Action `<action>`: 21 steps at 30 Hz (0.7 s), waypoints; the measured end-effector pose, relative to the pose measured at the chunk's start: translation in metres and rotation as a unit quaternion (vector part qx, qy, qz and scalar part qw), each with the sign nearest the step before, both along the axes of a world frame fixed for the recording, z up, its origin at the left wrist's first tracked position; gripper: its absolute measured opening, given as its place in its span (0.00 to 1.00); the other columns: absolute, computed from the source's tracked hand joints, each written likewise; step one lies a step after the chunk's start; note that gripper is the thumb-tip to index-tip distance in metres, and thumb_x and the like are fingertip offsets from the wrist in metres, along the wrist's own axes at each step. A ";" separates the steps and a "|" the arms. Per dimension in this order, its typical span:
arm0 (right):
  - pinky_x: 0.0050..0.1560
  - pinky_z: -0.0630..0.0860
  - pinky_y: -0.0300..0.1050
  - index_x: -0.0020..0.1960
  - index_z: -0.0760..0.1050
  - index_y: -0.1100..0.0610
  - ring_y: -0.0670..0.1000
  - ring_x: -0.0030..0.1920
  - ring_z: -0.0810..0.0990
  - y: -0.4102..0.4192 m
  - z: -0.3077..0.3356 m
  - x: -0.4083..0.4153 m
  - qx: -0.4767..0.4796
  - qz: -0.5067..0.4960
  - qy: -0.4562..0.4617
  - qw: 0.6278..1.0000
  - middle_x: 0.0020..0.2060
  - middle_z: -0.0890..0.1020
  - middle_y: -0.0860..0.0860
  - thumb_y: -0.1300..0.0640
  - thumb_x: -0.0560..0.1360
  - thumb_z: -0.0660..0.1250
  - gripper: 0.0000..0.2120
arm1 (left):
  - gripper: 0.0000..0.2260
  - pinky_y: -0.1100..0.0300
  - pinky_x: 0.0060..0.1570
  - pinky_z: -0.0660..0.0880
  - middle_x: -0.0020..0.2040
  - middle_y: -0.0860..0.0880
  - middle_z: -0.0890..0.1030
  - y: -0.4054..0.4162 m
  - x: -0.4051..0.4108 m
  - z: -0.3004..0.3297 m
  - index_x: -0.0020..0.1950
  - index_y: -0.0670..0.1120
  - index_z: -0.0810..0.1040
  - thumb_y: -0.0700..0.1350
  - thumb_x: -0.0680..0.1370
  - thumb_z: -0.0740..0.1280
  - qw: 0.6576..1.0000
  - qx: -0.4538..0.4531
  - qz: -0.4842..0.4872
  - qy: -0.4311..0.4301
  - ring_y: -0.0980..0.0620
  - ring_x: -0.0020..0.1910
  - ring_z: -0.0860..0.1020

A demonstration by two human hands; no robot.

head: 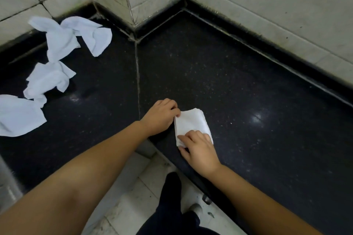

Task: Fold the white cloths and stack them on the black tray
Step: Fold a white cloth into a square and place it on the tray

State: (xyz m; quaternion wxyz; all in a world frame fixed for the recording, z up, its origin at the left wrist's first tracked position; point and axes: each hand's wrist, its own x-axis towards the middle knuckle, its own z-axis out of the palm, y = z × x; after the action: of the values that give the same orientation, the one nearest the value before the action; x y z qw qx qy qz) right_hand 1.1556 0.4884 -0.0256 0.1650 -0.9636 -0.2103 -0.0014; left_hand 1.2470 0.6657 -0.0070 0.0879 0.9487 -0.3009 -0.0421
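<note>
Near counter [248, 86] front edge: folded cloth [191, 122] flat on black stone. Left hand [159, 117] pinched its upper-left edge, fingers curled. Right hand [199, 150] pressed on lower end, thumb tucked under near edge, so grasping cloth. Far left: loose cloths [63, 38], crumpled, unfolded, well apart from folded one. Tiled wall [267, 5] behind. No brands, labels or writing legible.

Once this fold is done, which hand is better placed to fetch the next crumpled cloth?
Left. The left hand sits at the folded cloth's left edge, nearer the crumpled cloths lying far left on the counter. The right hand would have to cross over.
</note>
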 end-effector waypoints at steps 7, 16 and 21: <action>0.49 0.67 0.45 0.53 0.80 0.53 0.52 0.48 0.78 -0.025 0.040 0.039 0.125 -0.084 0.002 0.989 0.47 0.81 0.49 0.55 0.77 0.59 0.13 | 0.11 0.49 0.58 0.70 0.55 0.45 0.78 -0.007 -0.023 -0.004 0.57 0.45 0.79 0.42 0.76 0.64 0.993 -0.076 0.084 -0.034 0.44 0.55 0.77; 0.69 0.65 0.49 0.46 0.75 0.42 0.49 0.65 0.65 -0.051 0.032 0.133 0.035 -0.030 0.343 0.938 0.60 0.69 0.47 0.50 0.79 0.59 0.08 | 0.30 0.43 0.74 0.36 0.79 0.50 0.41 -0.038 -0.050 -0.015 0.78 0.46 0.40 0.60 0.81 0.45 0.975 0.091 0.155 0.133 0.53 0.77 0.38; 0.67 0.65 0.46 0.48 0.75 0.50 0.47 0.61 0.65 -0.067 0.035 0.134 0.017 -0.031 0.314 0.949 0.56 0.66 0.46 0.51 0.79 0.59 0.07 | 0.32 0.40 0.73 0.36 0.78 0.48 0.36 -0.040 -0.047 -0.015 0.77 0.45 0.37 0.61 0.81 0.43 0.970 0.115 0.160 0.146 0.51 0.76 0.35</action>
State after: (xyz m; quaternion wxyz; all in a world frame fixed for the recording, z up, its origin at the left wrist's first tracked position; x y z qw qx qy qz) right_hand 1.2893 0.4217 0.0092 0.2390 -0.9184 -0.1177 0.2927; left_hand 1.1998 0.6260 -0.0220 0.0267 0.9718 -0.1225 -0.1997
